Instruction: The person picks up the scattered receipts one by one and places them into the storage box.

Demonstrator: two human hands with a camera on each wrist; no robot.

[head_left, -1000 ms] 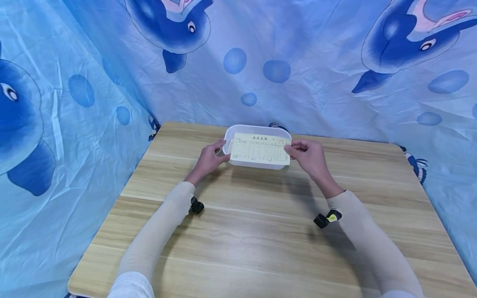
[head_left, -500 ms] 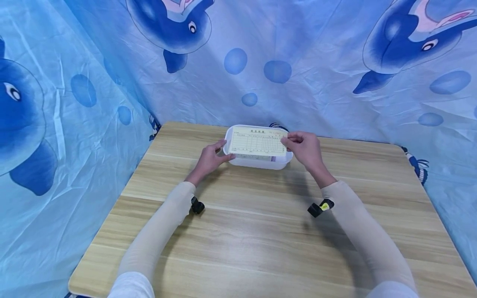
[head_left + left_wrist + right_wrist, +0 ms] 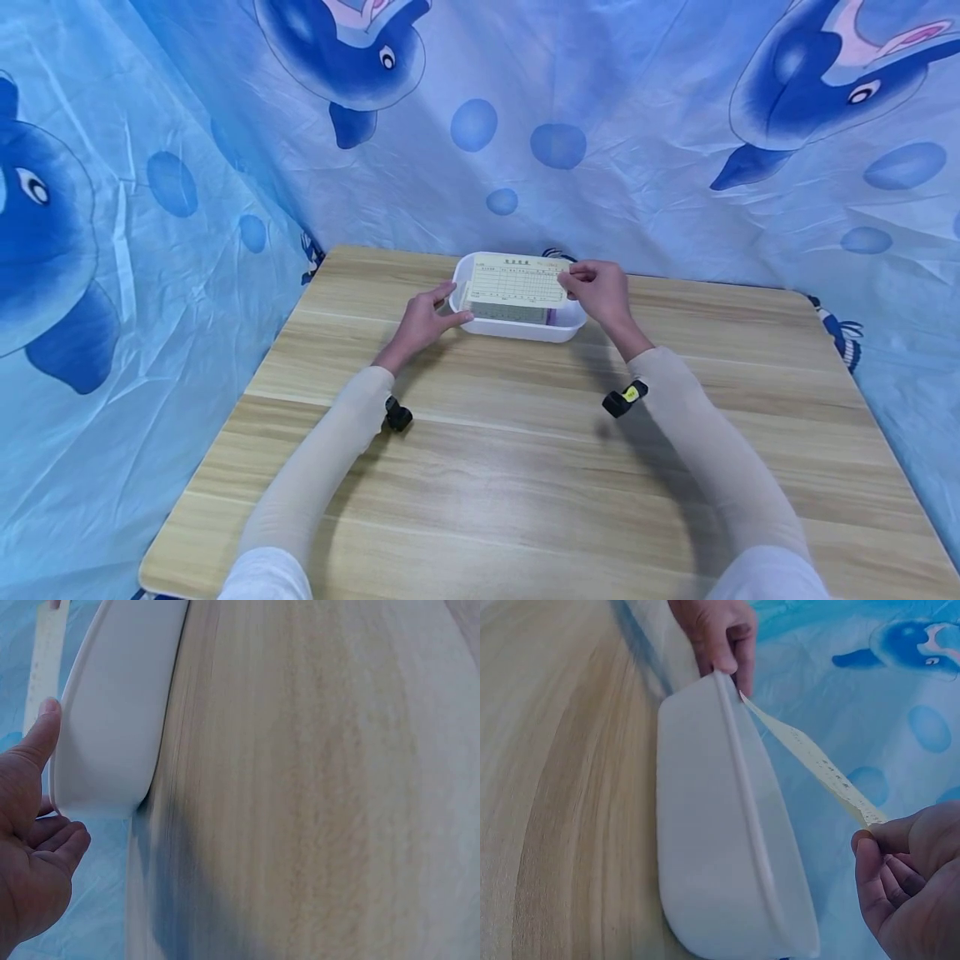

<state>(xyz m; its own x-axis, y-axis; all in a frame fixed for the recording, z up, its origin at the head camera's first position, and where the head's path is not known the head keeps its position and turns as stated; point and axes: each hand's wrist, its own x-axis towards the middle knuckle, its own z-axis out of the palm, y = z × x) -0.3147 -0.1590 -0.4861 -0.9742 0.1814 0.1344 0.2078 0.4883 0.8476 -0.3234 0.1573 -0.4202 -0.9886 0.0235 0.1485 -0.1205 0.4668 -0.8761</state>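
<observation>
A white plastic tub (image 3: 525,332) stands at the back of the table. My left hand (image 3: 422,325) grips its left end, thumb at the rim and the other fingers round the outer corner, as the right wrist view also shows. My right hand (image 3: 602,293) pinches the right end of a pale yellow printed form (image 3: 517,281) between thumb and fingertips. In the right wrist view the form (image 3: 817,761) slants above the open tub, its far end close to the left hand. Under it in the tub lies a grey-green printed piece (image 3: 510,313) with a purple strip at its right.
The wood-grain table (image 3: 480,467) stretches from the tub to the front edge. A blue dolphin-print sheet (image 3: 637,217) hangs close behind the tub and along the left side. A dark striped tassel (image 3: 557,253) shows just behind the tub.
My right hand has moved left and a little back, raising the form's front edge off the tub's near rim and uncovering the grey-green piece. The left hand has stayed in place.
</observation>
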